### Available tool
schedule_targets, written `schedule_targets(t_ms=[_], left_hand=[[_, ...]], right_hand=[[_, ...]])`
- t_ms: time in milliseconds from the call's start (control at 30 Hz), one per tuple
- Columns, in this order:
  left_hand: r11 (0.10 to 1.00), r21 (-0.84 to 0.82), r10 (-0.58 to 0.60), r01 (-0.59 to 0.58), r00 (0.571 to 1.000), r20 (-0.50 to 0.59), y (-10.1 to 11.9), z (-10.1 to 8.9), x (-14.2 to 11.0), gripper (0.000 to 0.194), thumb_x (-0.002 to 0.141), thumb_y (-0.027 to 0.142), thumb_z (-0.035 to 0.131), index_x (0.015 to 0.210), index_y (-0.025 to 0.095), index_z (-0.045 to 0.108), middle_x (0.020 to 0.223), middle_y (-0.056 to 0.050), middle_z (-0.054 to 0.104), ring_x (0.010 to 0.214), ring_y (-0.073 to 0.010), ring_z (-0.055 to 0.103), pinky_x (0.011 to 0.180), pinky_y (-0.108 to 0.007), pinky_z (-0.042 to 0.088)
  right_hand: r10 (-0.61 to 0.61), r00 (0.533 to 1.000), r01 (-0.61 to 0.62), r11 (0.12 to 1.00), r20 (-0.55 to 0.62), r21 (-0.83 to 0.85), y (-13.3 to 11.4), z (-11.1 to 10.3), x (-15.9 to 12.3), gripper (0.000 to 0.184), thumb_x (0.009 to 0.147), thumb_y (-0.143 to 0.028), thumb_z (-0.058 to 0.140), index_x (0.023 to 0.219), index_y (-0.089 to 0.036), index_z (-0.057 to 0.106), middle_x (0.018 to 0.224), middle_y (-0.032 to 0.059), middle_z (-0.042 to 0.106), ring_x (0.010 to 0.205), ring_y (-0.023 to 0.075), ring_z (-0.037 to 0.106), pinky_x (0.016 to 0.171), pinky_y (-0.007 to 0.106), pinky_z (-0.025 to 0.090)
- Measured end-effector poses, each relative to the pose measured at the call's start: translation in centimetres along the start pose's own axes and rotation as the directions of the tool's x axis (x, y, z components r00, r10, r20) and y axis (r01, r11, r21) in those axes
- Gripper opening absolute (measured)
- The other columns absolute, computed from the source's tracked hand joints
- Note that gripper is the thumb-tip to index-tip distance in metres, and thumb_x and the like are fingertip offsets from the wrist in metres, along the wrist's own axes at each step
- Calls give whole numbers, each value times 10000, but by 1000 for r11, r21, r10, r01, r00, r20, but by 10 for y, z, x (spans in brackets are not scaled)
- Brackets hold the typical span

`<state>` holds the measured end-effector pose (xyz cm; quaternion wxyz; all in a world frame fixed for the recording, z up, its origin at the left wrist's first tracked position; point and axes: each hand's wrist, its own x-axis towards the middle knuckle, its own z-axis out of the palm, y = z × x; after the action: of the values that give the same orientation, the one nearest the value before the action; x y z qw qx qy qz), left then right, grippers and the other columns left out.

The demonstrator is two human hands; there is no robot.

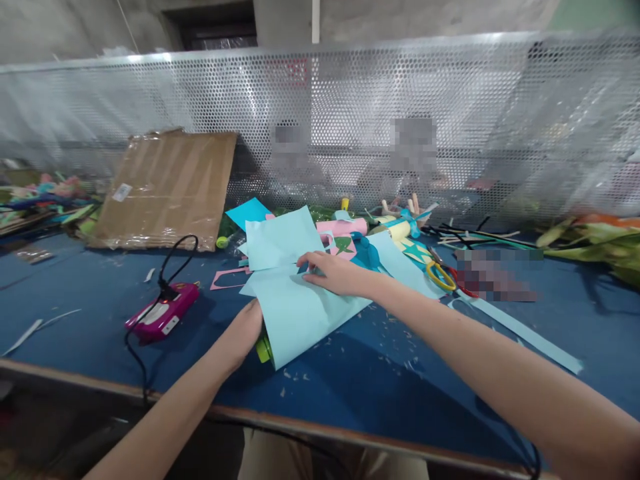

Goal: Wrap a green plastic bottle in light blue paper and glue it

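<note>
A: Main thing, quick?
B: Large pale-blue rectangular paper sheet (310,320), on the blue-topped counter (320,393), right in front of the person. Second pale-blue paper piece (280,240) lay behind; couldn't tell if joined.
A: Hands?
B: Right hand (327,270) half-curled, fingertips on the paper where the pieces met; couldn't tell if it pinched. Left hand (253,320) went under the left edge, fingers hidden, grip unreadable.
A: Doing it well meant?
B: My call: light, even fingertip pressure above, flat support below; hard pressing risked creases. Lime-green object (263,348) jutted from under the left edge, so the sheet could've buckled there.
A: Further out?
B: Yellow-handled metal scissors (450,285) sat right, best left clear of the paper. Magenta plastic box (155,320) on the left, black cable (163,285) plugged in; a wide left elbow could've snagged it.
</note>
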<state>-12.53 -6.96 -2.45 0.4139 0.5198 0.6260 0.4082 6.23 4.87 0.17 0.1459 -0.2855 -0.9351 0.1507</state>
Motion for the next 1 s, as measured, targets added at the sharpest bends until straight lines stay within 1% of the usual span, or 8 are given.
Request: schedule_targets(t_ms=[100, 200, 333, 400, 500, 567, 767, 1000], left_hand=[[994, -87, -57, 62, 997, 51, 0, -5, -8, 653, 925, 635, 300, 1325, 182, 546, 1192, -89, 689, 1201, -325, 565, 998, -444, 468], [999, 31, 26, -29, 994, 108, -2, -10, -22, 710, 924, 655, 235, 1375, 172, 495, 1290, -92, 636, 1303, -320, 474, 1070, -442, 397], [894, 409, 101, -184, 971, 216, -1, -11, -40, 767, 725, 540, 693, 1388, 224, 472, 1344, -100, 591, 1254, -364, 504, 1049, -462, 406], [845, 477, 127, -243, 957, 262, 1, -10, -43, 740, 673, 443, 762, 1343, 239, 522, 1327, -92, 602, 1208, -359, 542, 1023, -448, 431], [846, 452, 146, -283, 938, 315, 3, -15, -40, 638, 719, 428, 734, 1308, 260, 559, 1344, -68, 590, 1213, -333, 545, 1024, -419, 433], [857, 425, 150, -292, 930, 337, 2, -23, -36, 708, 699, 448, 753, 1344, 261, 528, 1383, -67, 559, 1246, -326, 521, 1048, -407, 413], [866, 424, 103, -265, 925, 367, -3, -37, -27, 725, 708, 402, 738, 1379, 267, 497, 1413, -63, 535, 1263, -301, 514, 1072, -409, 389], [879, 425, 60, -217, 933, 355, -5, -41, -28, 792, 699, 453, 739, 1409, 250, 453, 1466, -79, 475, 1308, -314, 472, 1092, -413, 370]], right_hand=[[24, 999, -25, 999, 30, 27, 1, -2, -4, 241, 977, -273, 475, 1194, -184, 528, 1047, 83, 655, 936, 201, 620, 797, 298, 446], [57, 998, -59, 998, 39, 38, 4, -2, -8, 228, 978, -280, 466, 1180, -183, 510, 1029, 87, 668, 922, 208, 626, 772, 302, 446], [69, 997, -71, 997, 34, 42, 7, -4, -13, 172, 982, -270, 451, 1122, -180, 493, 1040, 83, 678, 900, 196, 632, 735, 283, 436], [52, 998, -54, 998, 40, 33, 7, -6, -14, 127, 983, -272, 452, 1052, -193, 525, 1032, 65, 681, 883, 187, 629, 724, 274, 423], [40, 998, -40, 999, 49, 9, 6, -9, -15, 206, 999, -325, 419, 931, -200, 569, 919, 44, 692, 804, 183, 624, 686, 276, 400], [51, 998, -51, 999, 43, -6, 6, -11, -17, 282, 1007, -376, 385, 900, -200, 577, 867, 43, 692, 767, 187, 621, 661, 280, 391], [61, 998, -60, 998, 18, -32, 12, -15, -24, 302, 955, -494, 462, 956, -209, 562, 919, 47, 698, 791, 190, 629, 656, 270, 407], [46, 994, -63, 983, -97, -172, 7, -14, -17, 294, 903, -486, 555, 975, -201, 576, 993, 78, 663, 907, 246, 602, 732, 318, 390]])
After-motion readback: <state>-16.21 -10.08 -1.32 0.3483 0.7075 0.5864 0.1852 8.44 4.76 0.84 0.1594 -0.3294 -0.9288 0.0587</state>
